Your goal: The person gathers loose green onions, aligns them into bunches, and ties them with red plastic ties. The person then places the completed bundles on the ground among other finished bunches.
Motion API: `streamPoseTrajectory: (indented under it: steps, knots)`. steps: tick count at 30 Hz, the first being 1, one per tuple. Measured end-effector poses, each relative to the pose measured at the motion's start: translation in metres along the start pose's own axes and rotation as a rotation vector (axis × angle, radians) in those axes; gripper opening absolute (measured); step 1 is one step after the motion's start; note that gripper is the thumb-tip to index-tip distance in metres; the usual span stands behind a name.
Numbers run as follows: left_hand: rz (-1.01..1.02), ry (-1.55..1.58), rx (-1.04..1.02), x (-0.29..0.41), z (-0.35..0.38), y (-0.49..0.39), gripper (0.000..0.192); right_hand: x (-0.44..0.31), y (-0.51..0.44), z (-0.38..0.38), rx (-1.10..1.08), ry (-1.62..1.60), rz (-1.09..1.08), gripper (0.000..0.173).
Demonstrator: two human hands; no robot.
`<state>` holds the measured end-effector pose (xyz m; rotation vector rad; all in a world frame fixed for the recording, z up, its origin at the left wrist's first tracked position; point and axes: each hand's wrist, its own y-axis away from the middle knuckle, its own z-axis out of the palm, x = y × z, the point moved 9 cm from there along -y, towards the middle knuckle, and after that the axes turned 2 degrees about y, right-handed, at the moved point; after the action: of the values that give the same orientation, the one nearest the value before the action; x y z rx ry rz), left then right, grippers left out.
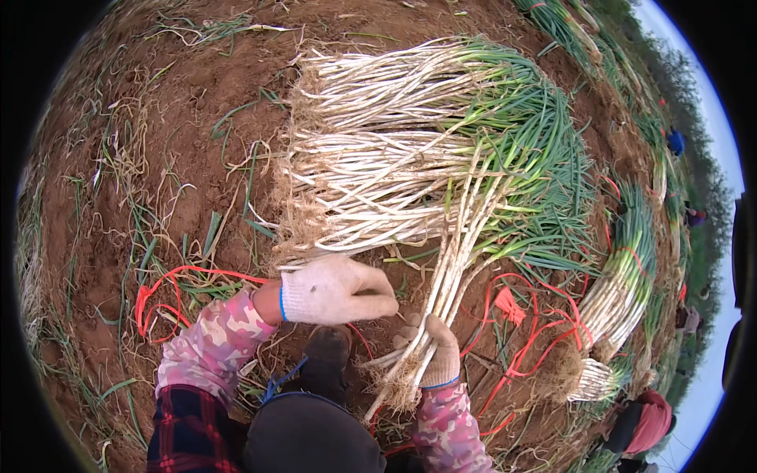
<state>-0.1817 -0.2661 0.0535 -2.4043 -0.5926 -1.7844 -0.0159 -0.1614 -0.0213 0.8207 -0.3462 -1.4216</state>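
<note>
My right hand (439, 349), in a knitted work glove with a blue cuff edge, grips a small bunch of green onions (452, 266) near their roots. The bunch slants up and right, its green tops lying over the large pile of green onions (378, 171). That pile rests on the soil, with roots to the left and leaves to the right. My left hand (340, 290), gloved too, is held just below the pile's lower root end; its thumb and fingers are bent with a small gap between them and nothing visible in it.
Red plastic twine (520, 360) trails over the soil right of my right hand, with more twine (159, 295) at left. Tied onion bundles (621, 278) lie at right. A person in a red top (647, 423) is bent over at lower right; other people are farther off.
</note>
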Motion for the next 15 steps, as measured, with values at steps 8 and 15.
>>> streamPoseTrajectory:
  steps: [8, 15]
  knots:
    - [-0.318, -0.763, 0.321, -0.129, -0.141, -0.181, 0.068, -0.005, 0.011, -0.008, -0.039, -0.086, -0.051, 0.029]
    - [0.125, -1.097, 0.600, -0.112, -0.110, -0.133, 0.021, -0.006, 0.016, -0.021, -0.027, -0.044, -0.013, 0.028]
